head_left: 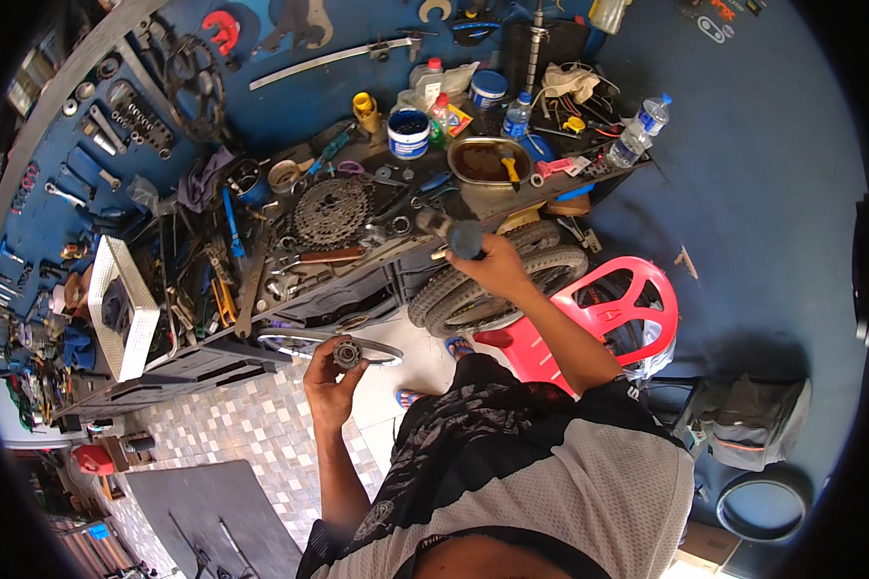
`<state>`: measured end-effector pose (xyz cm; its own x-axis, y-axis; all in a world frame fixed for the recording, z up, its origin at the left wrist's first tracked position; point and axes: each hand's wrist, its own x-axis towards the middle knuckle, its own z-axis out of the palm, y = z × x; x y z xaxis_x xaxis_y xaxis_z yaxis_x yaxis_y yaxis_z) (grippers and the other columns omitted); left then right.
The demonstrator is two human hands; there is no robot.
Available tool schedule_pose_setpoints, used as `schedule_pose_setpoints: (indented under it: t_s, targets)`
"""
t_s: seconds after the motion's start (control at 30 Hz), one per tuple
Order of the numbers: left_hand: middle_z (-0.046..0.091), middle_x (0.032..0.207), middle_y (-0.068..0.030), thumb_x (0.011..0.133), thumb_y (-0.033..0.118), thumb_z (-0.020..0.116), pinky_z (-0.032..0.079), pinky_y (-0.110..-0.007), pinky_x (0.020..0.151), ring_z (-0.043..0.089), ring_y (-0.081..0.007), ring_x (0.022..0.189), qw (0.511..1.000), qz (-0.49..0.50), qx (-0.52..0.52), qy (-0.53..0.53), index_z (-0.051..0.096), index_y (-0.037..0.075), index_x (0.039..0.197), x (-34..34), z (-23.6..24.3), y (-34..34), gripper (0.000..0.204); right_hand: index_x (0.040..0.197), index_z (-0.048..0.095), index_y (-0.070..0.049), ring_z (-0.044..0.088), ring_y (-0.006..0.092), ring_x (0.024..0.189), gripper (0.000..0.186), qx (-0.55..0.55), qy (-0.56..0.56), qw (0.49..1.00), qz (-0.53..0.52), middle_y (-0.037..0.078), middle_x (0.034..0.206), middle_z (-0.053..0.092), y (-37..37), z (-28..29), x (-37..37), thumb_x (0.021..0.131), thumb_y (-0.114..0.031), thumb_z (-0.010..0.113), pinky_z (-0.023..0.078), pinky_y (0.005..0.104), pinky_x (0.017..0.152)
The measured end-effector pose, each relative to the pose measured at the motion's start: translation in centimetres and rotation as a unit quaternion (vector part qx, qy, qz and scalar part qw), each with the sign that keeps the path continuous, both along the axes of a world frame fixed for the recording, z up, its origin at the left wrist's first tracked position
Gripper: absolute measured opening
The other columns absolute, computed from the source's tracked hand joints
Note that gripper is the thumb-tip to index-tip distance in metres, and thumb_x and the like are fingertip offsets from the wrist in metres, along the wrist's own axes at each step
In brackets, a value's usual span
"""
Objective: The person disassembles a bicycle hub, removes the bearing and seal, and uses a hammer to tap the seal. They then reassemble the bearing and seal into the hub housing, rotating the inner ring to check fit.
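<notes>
My left hand [330, 386] is closed round a small round metal part [348, 354] with a hollow centre, held up below the workbench edge. My right hand [497, 262] grips a tool, apparently a mallet [465, 238], with a dark round end and a greyish other end, at the front of the bench. Just behind it on the bench lie a large bicycle cassette [331, 209], wrenches and small loose parts. A metal tray [489, 145] of brown fluid with a yellow-handled brush stands farther back.
A cluttered workbench [309, 280] runs along a tool wall. Beneath are bicycle tyres [434, 304] and a rim [389, 354]. A red plastic chair [647, 289] stands at my right, near a grey bag [748, 415]. A white basket [137, 328] sits at the bench's left.
</notes>
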<state>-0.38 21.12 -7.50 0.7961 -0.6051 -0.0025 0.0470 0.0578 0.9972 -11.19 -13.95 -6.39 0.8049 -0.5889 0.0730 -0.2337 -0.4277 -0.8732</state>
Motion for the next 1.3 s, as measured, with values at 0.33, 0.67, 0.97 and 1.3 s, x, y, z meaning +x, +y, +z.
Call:
schedule_pose_setpoints:
  t_s: [0.33,0.67,0.97,1.3]
  targets:
    - [0.073,0.114,-0.0061,0.086,-0.010,0.085,0.062,-0.030,0.086,0.071,-0.0130,0.099,0.998,-0.016,0.025,-0.046,0.067,0.002,0.131,-1.2,0.4,-10.1,0.050,0.120,0.077,-0.015,0.075,0.0440,0.099,0.039,-0.217,0.163,0.947,-0.174,0.022,0.103,0.080,-18.0,0.5,-5.1,0.083,-0.026,0.077,0.060,0.0517,0.089]
    - [0.077,0.111,-0.0076,0.086,-0.004,0.088,0.063,-0.029,0.079,0.074,-0.0134,0.094,0.994,0.033,0.106,-0.021,0.068,0.002,0.131,-4.8,0.4,-15.9,0.050,0.154,0.054,-0.020,0.076,0.0424,0.103,0.073,-0.361,0.388,0.847,-0.027,0.023,0.103,0.080,-37.6,-1.5,-3.0,0.085,-0.025,0.078,0.058,0.0519,0.093]
    - [0.077,0.115,-0.0053,0.086,0.005,0.090,0.060,-0.029,0.081,0.073,-0.0139,0.103,0.986,0.080,0.149,-0.009,0.069,0.003,0.133,-6.6,0.7,-18.4,0.051,0.140,0.062,-0.020,0.074,0.0460,0.101,0.063,-0.333,0.312,0.890,-0.025,0.026,0.101,0.078,-38.8,-2.8,-2.1,0.080,-0.024,0.080,0.057,0.0564,0.090]
    - [0.077,0.119,-0.0064,0.086,0.013,0.092,0.059,-0.031,0.082,0.073,-0.0151,0.102,0.973,0.071,0.208,-0.074,0.070,0.005,0.134,-5.3,3.1,-20.6,0.053,0.115,0.074,-0.014,0.074,0.0454,0.092,0.035,-0.288,0.185,0.933,0.110,0.022,0.093,0.077,-28.6,-2.2,-1.0,0.081,-0.016,0.081,0.058,0.0548,0.081]
